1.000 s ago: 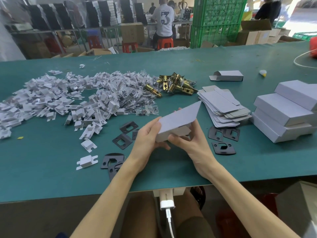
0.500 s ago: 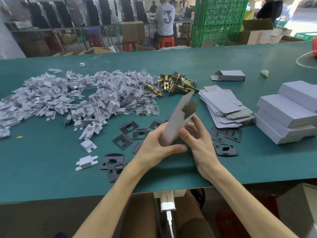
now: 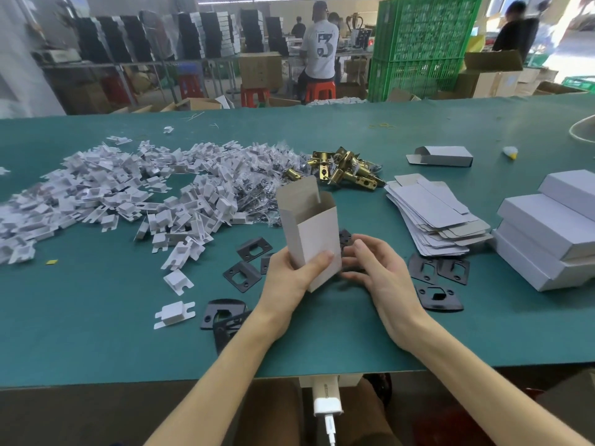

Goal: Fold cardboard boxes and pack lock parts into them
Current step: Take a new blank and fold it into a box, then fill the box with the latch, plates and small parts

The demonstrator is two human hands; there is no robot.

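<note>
1. The cardboard box [image 3: 314,243] is held upright just above the table, near centre. Its open end is up and the top flaps stand. The bottom end is hidden by the hands, so its closure can't be confirmed.
2. Handling, as judged: very light thin card, stiff along the creases, but the walls are easily dented. It is best taken low, on opposite walls or corners, w/ light pressure so the mouth is kept square for loading.
3. The box's lower part is gripped by the left hand [image 3: 289,281], thumb laid across the near face. The right hand [image 3: 380,272] is placed just right of the box base, fingers loosely curled. Whether anything is pinched there can't be told.
4. Black strike plates [image 3: 241,273] are scattered flat around the box, w/ more to the right. Brass latch bolts [image 3: 347,170] are piled farther back. Both are judged hard and much heavier than the box.
5. White card inserts [image 3: 112,194] are heaped at left. Flat box blanks [image 3: 431,220] are stacked at right, w/ closed boxes [image 3: 547,239] beside them.
6. Everything is laid on a green table top [image 3: 96,333], which looks matte and not slippery.
7. Far side: green crates [image 3: 421,43], shelving w/ stacked boxes, and a person [image 3: 320,49] seated on a red stool.
</note>
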